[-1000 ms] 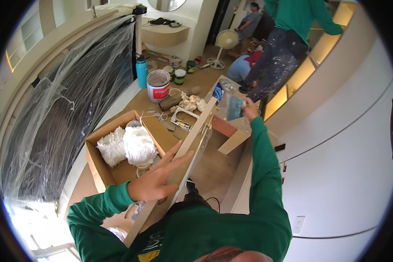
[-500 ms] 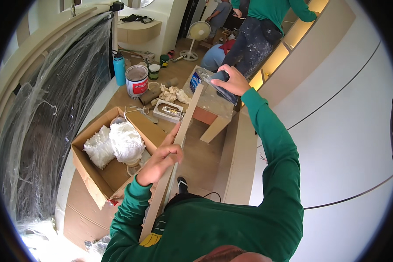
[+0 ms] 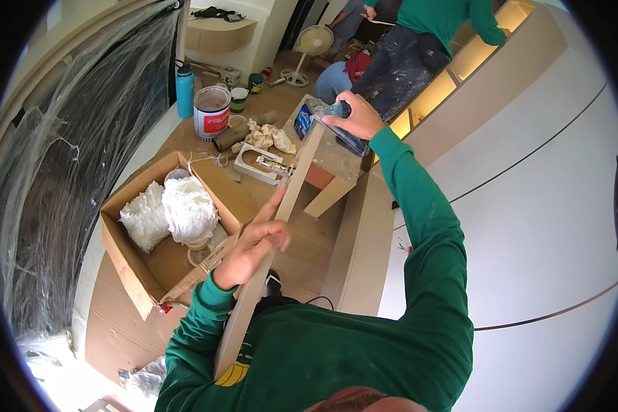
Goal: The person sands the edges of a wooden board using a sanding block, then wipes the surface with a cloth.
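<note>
My left hand is closed round a long, narrow beige board, with the index finger stretched along its side. The board slants from my chest up to its far end, close to the right hand. My right hand grips a dark, hand-sized block between thumb and fingers, at the board's far tip. The block's underside is hidden, and its exact kind does not show. Beyond the tip stands a dusty low stool with a blue packet on it.
An open cardboard box with white bundles sits left of the board. Past it are a paint can, a blue bottle and crumpled cloth. A fan and co-workers are farther back. White panels line the right.
My right hand and the dark block have shifted left and slightly away from me, onto the board's far end. The left hand keeps its hold; the whole view has shifted slightly.
</note>
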Demonstrator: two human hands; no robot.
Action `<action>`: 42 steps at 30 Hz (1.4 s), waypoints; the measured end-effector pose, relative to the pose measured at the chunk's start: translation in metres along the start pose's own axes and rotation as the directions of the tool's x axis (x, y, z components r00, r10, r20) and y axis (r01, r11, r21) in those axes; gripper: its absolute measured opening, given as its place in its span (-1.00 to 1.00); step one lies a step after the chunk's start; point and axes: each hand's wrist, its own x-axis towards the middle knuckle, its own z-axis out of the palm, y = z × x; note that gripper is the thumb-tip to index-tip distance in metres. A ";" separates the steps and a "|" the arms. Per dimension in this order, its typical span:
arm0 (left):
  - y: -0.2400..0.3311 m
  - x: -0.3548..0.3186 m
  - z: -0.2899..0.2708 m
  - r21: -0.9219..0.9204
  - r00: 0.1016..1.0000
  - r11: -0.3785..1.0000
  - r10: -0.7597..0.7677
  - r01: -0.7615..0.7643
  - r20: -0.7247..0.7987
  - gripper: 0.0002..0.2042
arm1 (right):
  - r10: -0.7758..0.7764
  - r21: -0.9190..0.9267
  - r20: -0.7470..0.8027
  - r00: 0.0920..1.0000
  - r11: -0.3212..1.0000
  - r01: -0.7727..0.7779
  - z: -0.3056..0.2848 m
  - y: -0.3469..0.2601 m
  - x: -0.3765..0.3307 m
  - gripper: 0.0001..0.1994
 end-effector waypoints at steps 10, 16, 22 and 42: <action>0.001 0.000 0.002 -0.003 0.999 0.999 -0.038 0.038 -0.003 -0.80 | 0.015 0.003 0.071 0.997 1.000 -0.016 -0.001 -0.008 0.002 -0.26; 0.004 0.001 0.002 0.001 0.999 0.999 -0.047 0.047 0.004 -0.79 | -0.068 -0.034 0.013 0.998 0.997 0.069 -0.003 -0.011 -0.006 -0.28; 0.004 0.002 0.001 0.005 0.999 0.999 -0.036 0.036 0.012 -0.78 | -0.028 -0.028 0.019 0.999 0.999 0.029 -0.005 -0.017 -0.009 -0.31; 0.003 0.000 0.002 0.051 1.000 0.999 -0.016 0.016 0.004 -0.77 | -0.109 0.017 -0.056 0.992 0.994 0.110 0.001 -0.014 -0.015 -0.34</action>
